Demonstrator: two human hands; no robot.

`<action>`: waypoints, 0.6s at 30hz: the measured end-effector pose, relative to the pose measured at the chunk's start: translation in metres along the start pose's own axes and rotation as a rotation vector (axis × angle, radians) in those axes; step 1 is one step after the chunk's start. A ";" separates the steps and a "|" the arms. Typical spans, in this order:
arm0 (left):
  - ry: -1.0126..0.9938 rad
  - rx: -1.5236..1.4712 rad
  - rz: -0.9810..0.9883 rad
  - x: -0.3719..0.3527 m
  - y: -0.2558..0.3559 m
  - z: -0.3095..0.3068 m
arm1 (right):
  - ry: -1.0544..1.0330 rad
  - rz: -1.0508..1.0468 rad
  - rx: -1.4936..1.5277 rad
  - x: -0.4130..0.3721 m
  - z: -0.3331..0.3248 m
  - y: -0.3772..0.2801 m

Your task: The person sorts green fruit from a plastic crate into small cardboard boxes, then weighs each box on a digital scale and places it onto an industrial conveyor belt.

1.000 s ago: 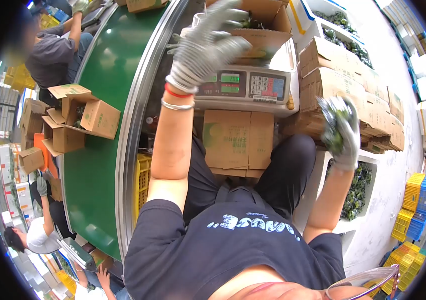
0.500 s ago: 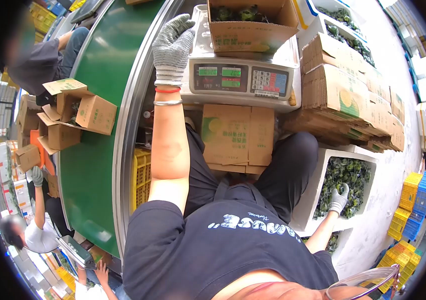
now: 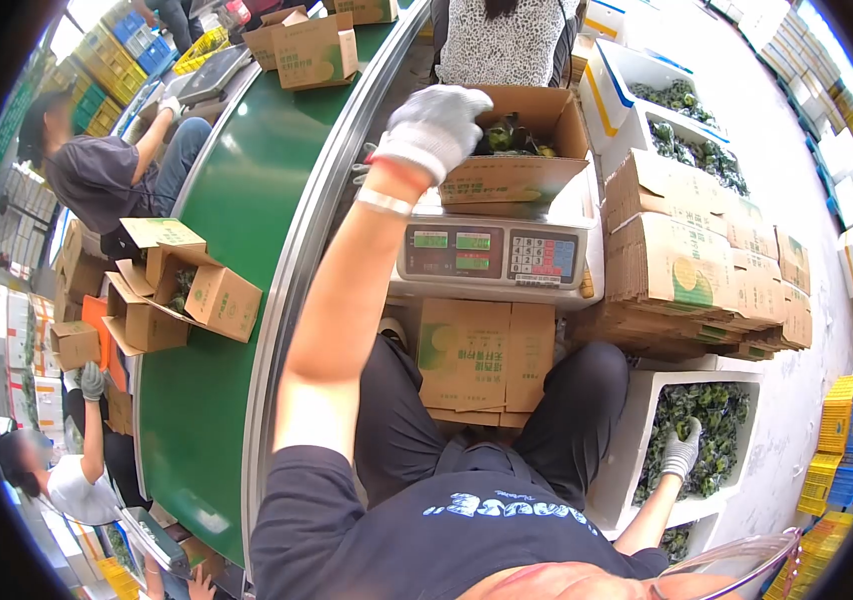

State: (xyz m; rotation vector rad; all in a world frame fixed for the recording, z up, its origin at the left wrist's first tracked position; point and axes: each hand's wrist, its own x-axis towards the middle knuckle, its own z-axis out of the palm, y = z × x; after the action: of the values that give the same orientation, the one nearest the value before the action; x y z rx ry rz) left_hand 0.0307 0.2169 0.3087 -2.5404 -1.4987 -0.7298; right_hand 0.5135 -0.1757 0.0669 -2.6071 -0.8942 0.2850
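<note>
The left hand [image 3: 444, 130], in a white knit glove, is positioned above the upper left corner of the open corrugated carton [image 3: 514, 181], upper centre of the frame; its fingers are bent, but from where I stand I cannot tell whether they touch the flap or clench anything. The carton sits on the platform of the digital weighing scale [image 3: 492, 255]; green fruit [image 3: 510, 138] lies inside it, under what looks like clear film; the scale's lit displays and keypad (the digits are too small for me to read reliably) face the seated wearer.

The right hand [image 3: 680, 450], gloved likewise, is lowered into the white foam box [image 3: 627, 470] at lower right; thumb and fingers stand apart at the surface of the dark green produce [image 3: 712, 415]; whether a piece is grasped cannot be told.

Stacked flattened cartons [image 3: 682, 265] stand to the right of the scale; a printed carton panel [image 3: 465, 350] is located below it, between the knees; the green conveyor belt [image 3: 187, 420] runs along the left, bearing open boxes [image 3: 224, 303]; a person in a dark grey shirt [image 3: 97, 175] sits beyond it, upper left.
</note>
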 end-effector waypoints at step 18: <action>-0.780 0.195 -0.232 0.059 0.020 0.040 | 0.044 -0.165 0.351 -0.016 -0.006 -0.041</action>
State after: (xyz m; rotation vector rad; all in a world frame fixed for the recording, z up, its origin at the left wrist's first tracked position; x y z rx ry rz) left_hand 0.0856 0.2666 0.3032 -2.6417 -1.9516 0.4596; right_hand 0.4807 -0.1570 0.0903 -2.1975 -0.9437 0.3076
